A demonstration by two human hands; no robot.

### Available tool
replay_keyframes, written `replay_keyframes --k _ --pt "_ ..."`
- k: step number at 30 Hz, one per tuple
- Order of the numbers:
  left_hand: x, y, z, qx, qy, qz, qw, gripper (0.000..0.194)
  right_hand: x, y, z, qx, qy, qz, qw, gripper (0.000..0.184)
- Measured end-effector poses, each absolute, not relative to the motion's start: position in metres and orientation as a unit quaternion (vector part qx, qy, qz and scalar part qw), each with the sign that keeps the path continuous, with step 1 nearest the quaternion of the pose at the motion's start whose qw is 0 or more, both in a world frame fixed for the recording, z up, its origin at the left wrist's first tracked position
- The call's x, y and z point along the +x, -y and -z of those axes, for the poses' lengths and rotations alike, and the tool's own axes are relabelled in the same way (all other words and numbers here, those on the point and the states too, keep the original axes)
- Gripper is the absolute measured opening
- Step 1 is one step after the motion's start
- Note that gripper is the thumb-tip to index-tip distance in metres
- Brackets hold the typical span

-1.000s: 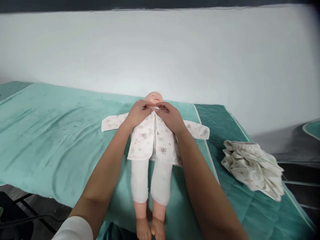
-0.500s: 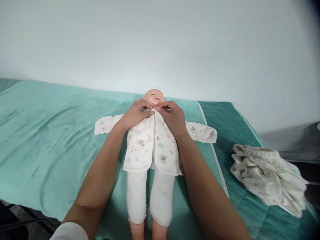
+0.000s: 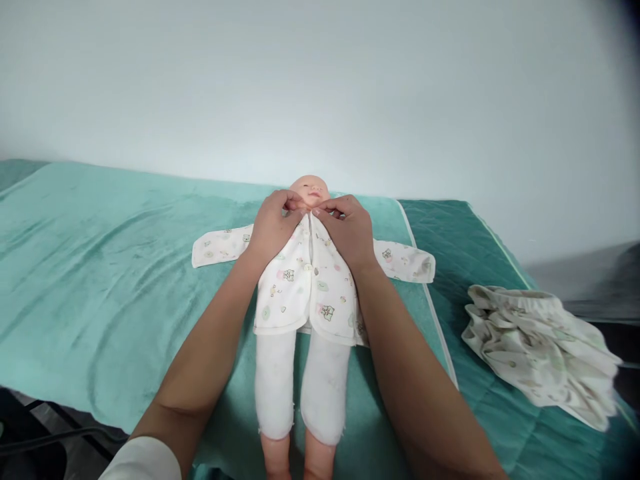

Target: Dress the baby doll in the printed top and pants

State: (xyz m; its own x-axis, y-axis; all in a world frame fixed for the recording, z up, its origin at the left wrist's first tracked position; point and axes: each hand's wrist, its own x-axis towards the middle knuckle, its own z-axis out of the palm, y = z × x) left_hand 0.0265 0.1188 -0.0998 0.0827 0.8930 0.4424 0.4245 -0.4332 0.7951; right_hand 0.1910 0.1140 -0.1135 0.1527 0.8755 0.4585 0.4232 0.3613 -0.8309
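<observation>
A baby doll (image 3: 310, 190) lies on its back, head toward the wall, wearing a white printed baby jacket (image 3: 290, 287) with its sleeves spread out to both sides. At the jacket's neck, my left hand (image 3: 276, 223) pinches one front edge between thumb and fingers. My right hand (image 3: 347, 223) pinches the other front edge right beside it, under the doll's chin. Below the hands the two front edges run close together, with a button (image 3: 307, 268) visible partway down. White padded fabric covers the doll's upper legs (image 3: 275, 387); its lower legs are bare.
Crumpled printed baby pants (image 3: 540, 353) lie to the right on a dark green quilted cover (image 3: 440, 227). Under the doll is a light green sheet (image 3: 125, 267) with a white edge. A pale wall (image 3: 320, 87) stands behind. A dark cable (image 3: 60, 437) shows at the lower left.
My left hand has moved slightly up and right, drawing its jacket edge closer to the other. The gap between the fronts below has narrowed. My right hand stays at the neck.
</observation>
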Motion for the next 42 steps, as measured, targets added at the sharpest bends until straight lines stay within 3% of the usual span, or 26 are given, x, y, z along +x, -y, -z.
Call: replay_keyframes --k 15,23,27,32,36,42 --pt "0.028 -0.058 0.090 0.791 -0.471 -0.387 0.053 0.016 0.186 -0.056 0.113 -0.488 0.672 -0.240 0.504 0.030" --pt "0.011 -0.021 0.109 0.703 -0.480 -0.498 0.165 0.013 0.189 -0.007 0.130 -0.486 0.660 -0.277 0.501 0.044" --pt "0.006 -0.020 0.113 0.683 -0.473 -0.512 0.220 0.012 0.194 0.012 0.138 -0.446 0.680 -0.261 0.520 0.041" --pt "-0.015 -0.049 0.132 0.660 -0.519 -0.527 0.131 0.019 0.201 0.006 0.146 -0.452 0.609 -0.286 0.586 0.034" --pt "-0.029 -0.060 0.145 0.693 -0.591 -0.411 0.027 0.041 0.216 -0.015 0.164 -0.520 0.576 -0.206 0.596 0.040" --pt "-0.055 -0.044 0.152 0.721 -0.646 -0.247 -0.038 0.064 0.267 -0.031 0.190 -0.593 0.685 -0.018 0.423 0.048"
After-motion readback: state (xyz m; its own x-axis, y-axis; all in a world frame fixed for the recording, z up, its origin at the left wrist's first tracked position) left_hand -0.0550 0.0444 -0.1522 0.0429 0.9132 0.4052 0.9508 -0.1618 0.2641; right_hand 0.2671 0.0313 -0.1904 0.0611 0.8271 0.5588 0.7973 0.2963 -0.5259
